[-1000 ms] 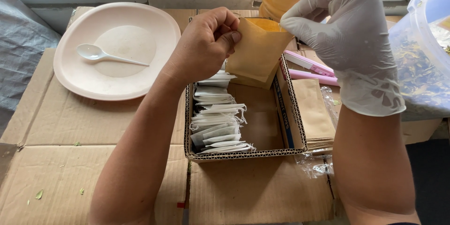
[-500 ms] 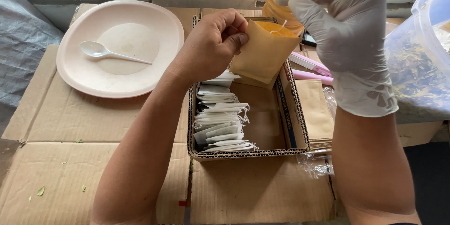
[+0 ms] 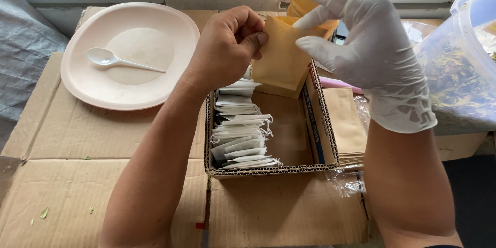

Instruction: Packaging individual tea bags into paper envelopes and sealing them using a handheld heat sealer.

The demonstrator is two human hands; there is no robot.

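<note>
Your bare left hand pinches the brown paper pouch above the cardboard box; your gloved right hand touches it, grip open.

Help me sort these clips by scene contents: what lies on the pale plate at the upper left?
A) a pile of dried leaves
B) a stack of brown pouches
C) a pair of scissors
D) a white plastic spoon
D: a single white plastic spoon lies on the pale plate, its bowl to the left; nothing else rests on the plate.
</note>
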